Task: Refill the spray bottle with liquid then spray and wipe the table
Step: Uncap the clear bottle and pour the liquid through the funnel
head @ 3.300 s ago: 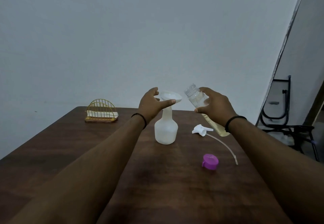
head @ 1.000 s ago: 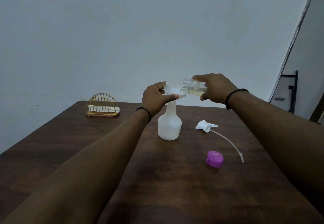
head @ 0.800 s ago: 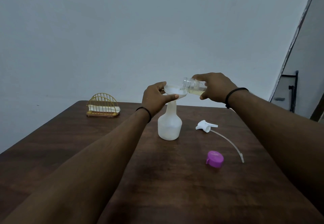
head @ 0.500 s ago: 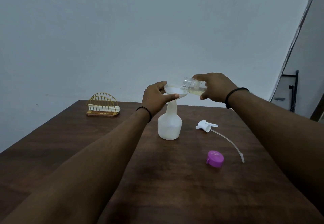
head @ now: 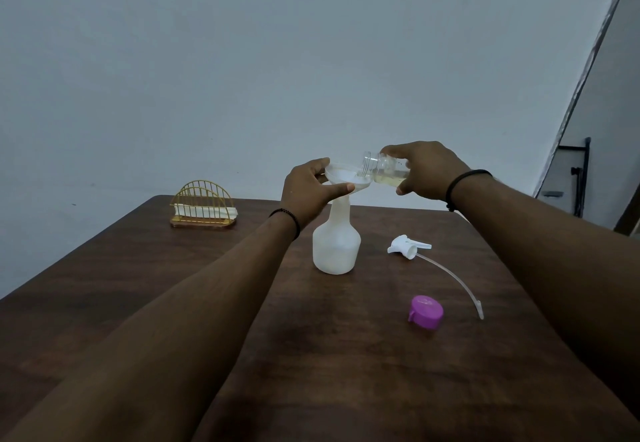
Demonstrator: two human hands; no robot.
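Note:
A white translucent spray bottle (head: 336, 246) stands uncapped on the dark wooden table (head: 138, 286), with a white funnel (head: 346, 177) seated in its neck. My left hand (head: 308, 192) grips the funnel's rim between thumb and fingers. My right hand (head: 427, 171) holds a clear bottle (head: 384, 171) of yellowish liquid, tipped on its side with its mouth over the funnel. The white spray head (head: 407, 246) with its long dip tube lies on the table to the right.
A purple cap (head: 425, 312) lies on the table at front right, near the dip tube's end. A gold wire napkin holder (head: 202, 208) with white napkins stands at the far left. A black metal frame (head: 581, 178) stands beyond the table, right.
Since 3.3 s ago my right hand has raised the clear bottle and tipped it over the funnel. Over the last second both hands hold almost still.

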